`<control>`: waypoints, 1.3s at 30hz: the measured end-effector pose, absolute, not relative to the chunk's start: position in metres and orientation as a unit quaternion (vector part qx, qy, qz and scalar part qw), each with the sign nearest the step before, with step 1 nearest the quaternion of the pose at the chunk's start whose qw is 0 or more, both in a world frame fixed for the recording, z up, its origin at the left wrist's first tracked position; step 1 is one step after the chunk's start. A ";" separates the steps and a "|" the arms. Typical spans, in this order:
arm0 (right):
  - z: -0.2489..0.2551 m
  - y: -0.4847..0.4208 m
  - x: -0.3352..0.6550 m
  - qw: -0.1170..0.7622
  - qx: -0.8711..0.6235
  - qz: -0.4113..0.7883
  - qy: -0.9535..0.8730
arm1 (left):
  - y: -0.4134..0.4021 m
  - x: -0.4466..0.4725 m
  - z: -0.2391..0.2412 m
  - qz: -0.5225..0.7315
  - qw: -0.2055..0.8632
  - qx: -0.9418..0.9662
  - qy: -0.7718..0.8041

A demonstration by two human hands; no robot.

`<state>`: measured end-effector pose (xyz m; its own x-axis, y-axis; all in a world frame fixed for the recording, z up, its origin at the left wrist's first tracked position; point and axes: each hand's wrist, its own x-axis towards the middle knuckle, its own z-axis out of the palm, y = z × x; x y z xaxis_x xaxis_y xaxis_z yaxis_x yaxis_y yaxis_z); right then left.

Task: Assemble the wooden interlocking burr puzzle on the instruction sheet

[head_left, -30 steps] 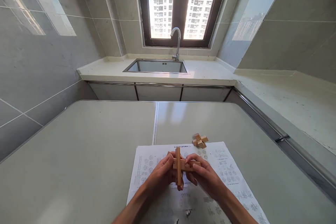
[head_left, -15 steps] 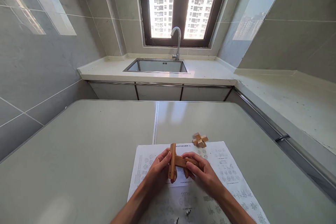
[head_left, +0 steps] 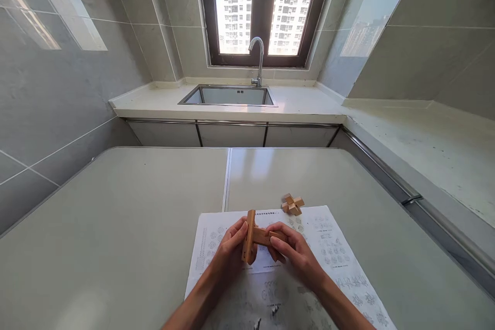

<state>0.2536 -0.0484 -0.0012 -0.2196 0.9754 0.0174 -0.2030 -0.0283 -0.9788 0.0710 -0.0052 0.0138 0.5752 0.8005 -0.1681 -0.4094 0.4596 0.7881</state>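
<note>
Both my hands hold a wooden puzzle (head_left: 256, 237) made of crossed sticks, just above a printed instruction sheet (head_left: 328, 247). My left hand (head_left: 231, 255) pinches the upright stick, fingers closed round it. My right hand (head_left: 294, 255) grips the stick that runs crosswise, thumb on top. A smaller assembled wooden burr puzzle (head_left: 293, 204) lies on the table (head_left: 116, 227) at the sheet's far edge, a short way beyond my right hand.
The table is a pale folding one with a seam down its middle (head_left: 225, 178). Beyond it runs a counter with a steel sink (head_left: 228, 96) and a tap (head_left: 257, 59) under a window. A second counter (head_left: 425, 139) runs along the right.
The upright stick has shifted left and tilted slightly in my left hand, and the crosswise piece has slid with my right hand. The view has drifted a little.
</note>
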 end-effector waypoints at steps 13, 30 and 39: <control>-0.003 -0.049 0.253 0.487 -0.365 0.654 -0.449 | -0.008 0.072 0.019 0.381 0.817 0.352 0.253; -0.011 -0.040 0.265 0.532 -0.532 0.461 -0.470 | 0.000 0.064 0.019 0.425 0.687 0.441 0.392; -0.016 -0.039 0.259 0.492 -0.589 0.271 -0.581 | -0.005 0.070 0.017 0.367 0.453 0.632 0.510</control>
<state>0.2592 -0.0385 -0.0164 0.1781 0.9508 0.2535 0.4176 0.1602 -0.8944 0.0698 -0.0048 0.0171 0.2104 0.9776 0.0015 0.3126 -0.0688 0.9474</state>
